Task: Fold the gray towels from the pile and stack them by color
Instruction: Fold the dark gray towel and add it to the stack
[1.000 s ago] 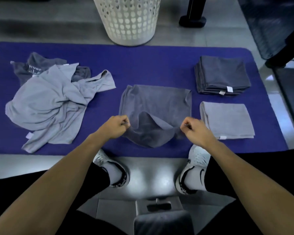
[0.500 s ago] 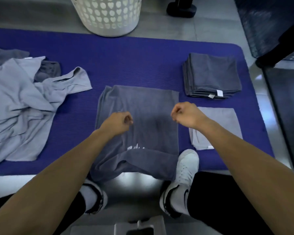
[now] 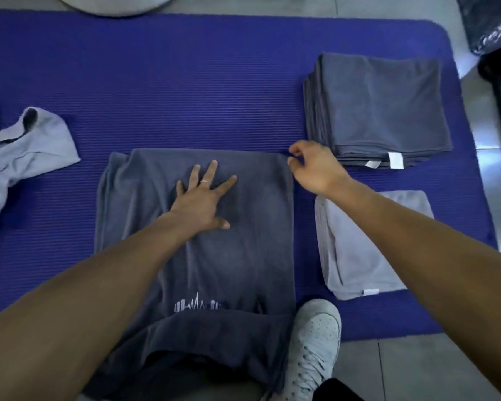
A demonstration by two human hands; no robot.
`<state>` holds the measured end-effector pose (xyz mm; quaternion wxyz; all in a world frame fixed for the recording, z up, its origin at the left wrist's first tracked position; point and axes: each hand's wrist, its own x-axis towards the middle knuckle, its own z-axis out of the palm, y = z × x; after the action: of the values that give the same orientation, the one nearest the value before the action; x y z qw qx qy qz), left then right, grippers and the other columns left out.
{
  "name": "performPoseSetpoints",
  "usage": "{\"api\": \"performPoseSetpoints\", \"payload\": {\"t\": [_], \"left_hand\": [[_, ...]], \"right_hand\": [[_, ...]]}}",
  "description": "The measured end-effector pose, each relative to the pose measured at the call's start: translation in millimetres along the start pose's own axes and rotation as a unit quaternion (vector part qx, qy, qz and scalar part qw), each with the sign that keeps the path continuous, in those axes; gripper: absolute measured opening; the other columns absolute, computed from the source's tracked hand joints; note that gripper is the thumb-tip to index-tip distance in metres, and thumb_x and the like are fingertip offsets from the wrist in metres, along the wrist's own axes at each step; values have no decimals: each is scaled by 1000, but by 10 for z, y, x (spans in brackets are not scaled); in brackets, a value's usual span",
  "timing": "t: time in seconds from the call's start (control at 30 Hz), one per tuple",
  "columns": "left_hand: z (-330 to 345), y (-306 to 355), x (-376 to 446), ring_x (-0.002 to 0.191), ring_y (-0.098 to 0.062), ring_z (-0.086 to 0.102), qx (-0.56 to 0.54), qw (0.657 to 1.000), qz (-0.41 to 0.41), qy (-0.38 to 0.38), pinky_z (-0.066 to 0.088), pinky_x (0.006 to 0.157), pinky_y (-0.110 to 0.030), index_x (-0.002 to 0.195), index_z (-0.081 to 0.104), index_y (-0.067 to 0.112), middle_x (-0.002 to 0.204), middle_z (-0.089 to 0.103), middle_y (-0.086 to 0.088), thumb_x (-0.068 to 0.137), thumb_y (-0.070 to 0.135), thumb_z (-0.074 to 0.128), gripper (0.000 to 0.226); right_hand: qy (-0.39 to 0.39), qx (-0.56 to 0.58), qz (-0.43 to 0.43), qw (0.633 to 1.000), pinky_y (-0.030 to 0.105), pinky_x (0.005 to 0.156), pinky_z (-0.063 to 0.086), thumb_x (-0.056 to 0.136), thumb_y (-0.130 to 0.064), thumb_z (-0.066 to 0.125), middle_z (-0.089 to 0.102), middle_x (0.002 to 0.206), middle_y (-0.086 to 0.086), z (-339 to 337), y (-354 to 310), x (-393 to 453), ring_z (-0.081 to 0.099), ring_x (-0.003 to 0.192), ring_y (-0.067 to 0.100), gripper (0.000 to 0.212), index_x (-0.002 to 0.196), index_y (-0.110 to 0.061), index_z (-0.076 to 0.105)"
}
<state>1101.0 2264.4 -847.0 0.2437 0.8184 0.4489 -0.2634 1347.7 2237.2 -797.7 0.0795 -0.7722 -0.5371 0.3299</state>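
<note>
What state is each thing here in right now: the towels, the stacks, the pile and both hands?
dark gray towel: spread flat on the mat, near edge hanging off it.
left hand: fingers spread, pressing the towel.
right hand: fingers curled at the towel's far right corner.
dark gray stack: folded, several towels high.
light gray stack: folded, low.
unfolded pile: crumpled, at left.
blue mat: flat.

left hand (image 3: 198,205) presses flat on the dark gray towel (image 3: 243,256); right hand (image 3: 315,166) pinches its far corner.

l hand (image 3: 202,201) flat, fingers spread; r hand (image 3: 313,166) pinching.
</note>
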Motion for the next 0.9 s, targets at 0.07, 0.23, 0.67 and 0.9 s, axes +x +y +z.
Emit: {"api": "performPoseSetpoints", "payload": {"t": [0.07, 0.23, 0.67, 0.9], "left_hand": [[-26, -11, 19, 149, -36, -19, -5, 1000, -5, 6, 8, 117, -65, 152, -5, 50, 160, -30, 1, 77, 57, 73, 108], [-36, -8, 28, 149, -30, -19, 1, 1000, -14, 11, 11, 119, -60, 150, -5, 53, 160, -29, 6, 75, 59, 74, 108], [-56, -2, 4, 149, -27, -20, 25, 1000, -10, 9, 18, 119, -54, 149, -11, 54, 159, -32, 8, 77, 67, 66, 106], [-263, -421, -79, 150, -13, 12, -10, 996, 68, 48, 39, 111, -41, 150, 32, 41, 164, 9, 12, 96, 35, 59, 61]], "right_hand": [[-8, 32, 25, 999, 36, 109, 39, 101, -29, 50, 47, 144, 16, 75, -17, 186, 48, 130, 29, 47, 143, -8, 45], [4, 15, 88, 996, 38, 97, 48, 99, -36, 55, 45, 137, 12, 318, 67, 413, 57, 113, 27, 36, 125, -10, 55], [149, -105, 12, 983, 35, 62, 43, 99, -4, 48, 51, 120, 17, 528, 66, 351, 61, 88, 31, 14, 112, -3, 52], [116, -11, -24, 993, 41, 68, 50, 94, -2, 54, 56, 107, 10, 529, -293, 297, 59, 87, 29, 13, 106, -5, 58]]}}
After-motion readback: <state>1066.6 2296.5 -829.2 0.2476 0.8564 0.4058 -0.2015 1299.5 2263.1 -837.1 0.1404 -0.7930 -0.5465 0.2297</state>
